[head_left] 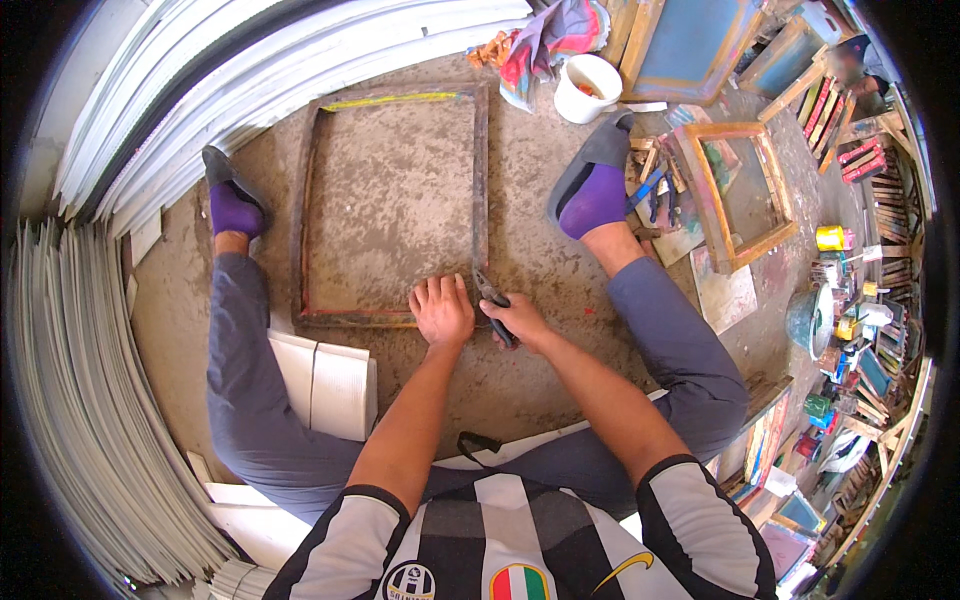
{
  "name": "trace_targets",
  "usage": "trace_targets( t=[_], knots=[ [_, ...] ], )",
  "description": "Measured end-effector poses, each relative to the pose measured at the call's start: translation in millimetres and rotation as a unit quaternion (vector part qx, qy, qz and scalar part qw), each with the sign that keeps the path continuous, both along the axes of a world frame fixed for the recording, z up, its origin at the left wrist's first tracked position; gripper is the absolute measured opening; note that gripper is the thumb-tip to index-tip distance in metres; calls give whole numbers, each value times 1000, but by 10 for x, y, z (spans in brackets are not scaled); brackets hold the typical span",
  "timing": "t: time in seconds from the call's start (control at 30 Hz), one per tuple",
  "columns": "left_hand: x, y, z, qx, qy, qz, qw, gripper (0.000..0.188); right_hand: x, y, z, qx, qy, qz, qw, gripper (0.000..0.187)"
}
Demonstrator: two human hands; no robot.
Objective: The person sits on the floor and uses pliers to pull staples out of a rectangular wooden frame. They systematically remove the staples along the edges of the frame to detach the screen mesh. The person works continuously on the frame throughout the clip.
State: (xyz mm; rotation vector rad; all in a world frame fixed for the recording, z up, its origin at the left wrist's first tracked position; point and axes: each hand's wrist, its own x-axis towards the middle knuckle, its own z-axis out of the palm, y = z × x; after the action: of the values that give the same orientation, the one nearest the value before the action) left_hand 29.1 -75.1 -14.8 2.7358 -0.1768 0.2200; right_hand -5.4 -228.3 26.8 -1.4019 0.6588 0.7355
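A dark, worn wooden frame (481, 180) lies flat on the floor between my legs, with a yellow-stained strip along its far bar. My left hand (443, 312) grips its near bar close to the near right corner, fingers hooked over toward the inside. Closed around the handles of a pair of pliers (490, 290) is my right hand (517, 320). The jaws of the pliers are at the frame's right bar, just above that corner. Whether they bite on anything is too small to tell.
Stacks of pale sheets (75, 400) line the left and far left. A white bucket (587, 90) and a crumpled cloth (545, 50) stand beyond my right foot. Right of it lie several tools (655, 190) and a smaller wooden frame (715, 225). Paint containers (830, 238) crowd the far right.
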Motion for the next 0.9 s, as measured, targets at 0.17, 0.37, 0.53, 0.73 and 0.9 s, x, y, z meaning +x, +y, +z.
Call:
trace_targets(
  t=[0.17, 0.37, 0.53, 0.73, 0.9],
  knots=[
    [7, 0, 4, 13, 9, -2, 1000, 24, 58, 10, 132, -5, 28, -4, 1000, 36],
    [4, -7, 29, 3, 38, 6, 999, 27, 200, 58, 385, -9, 97, -14, 995, 39],
    [11, -2, 75, 19, 57, 3, 998, 27, 227, -152, 394, 31, 126, 68, 989, 42],
    [13, 7, 33, 7, 37, -3, 999, 27, -11, -435, 358, 11, 45, 184, 982, 39],
    [13, -6, 39, 15, 20, 4, 1000, 26, 83, -566, 40, -7, 51, 215, 975, 49]
  ],
)
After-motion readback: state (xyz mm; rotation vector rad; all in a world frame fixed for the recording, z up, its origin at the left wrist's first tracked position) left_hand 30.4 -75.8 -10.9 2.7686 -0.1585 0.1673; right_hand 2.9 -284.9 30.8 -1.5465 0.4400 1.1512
